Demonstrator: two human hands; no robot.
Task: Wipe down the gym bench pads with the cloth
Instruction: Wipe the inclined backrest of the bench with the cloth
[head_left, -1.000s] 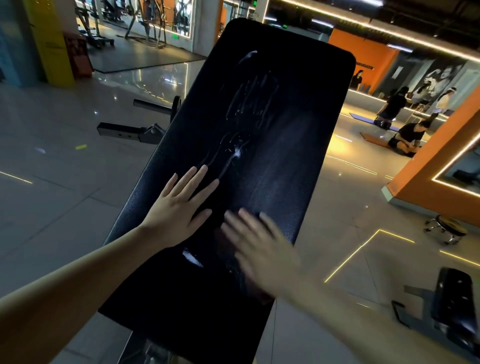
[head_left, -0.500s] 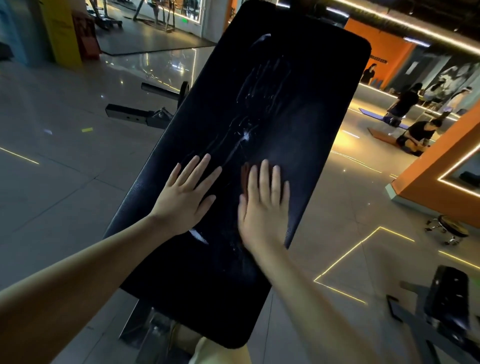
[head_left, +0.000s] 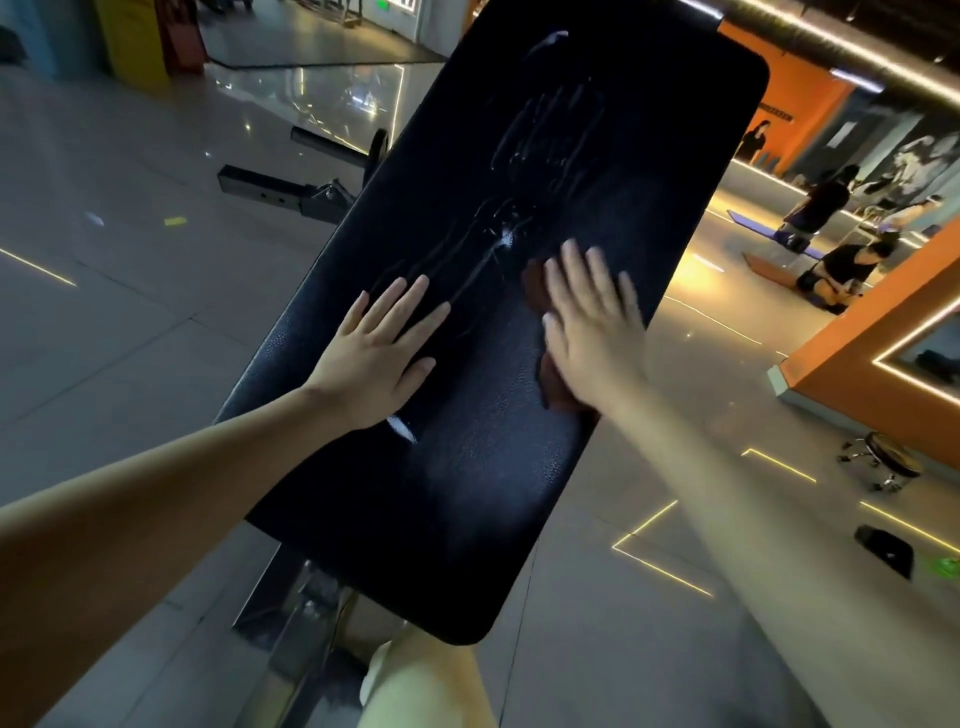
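Note:
A long black bench pad slopes up and away from me, with wet streaks down its middle. My left hand lies flat on the pad's left half, fingers spread. My right hand presses flat on a dark reddish-brown cloth near the pad's right edge. Only the cloth's left rim and a lower corner show from under the hand.
The bench's steel frame runs below the pad, and a black base bar lies on the floor to the left. People sit on mats at the far right. A round stool and an orange wall stand to the right.
My right hand has slid the cloth up the pad and towards its right edge. The left hand has stayed in the same place on the pad.

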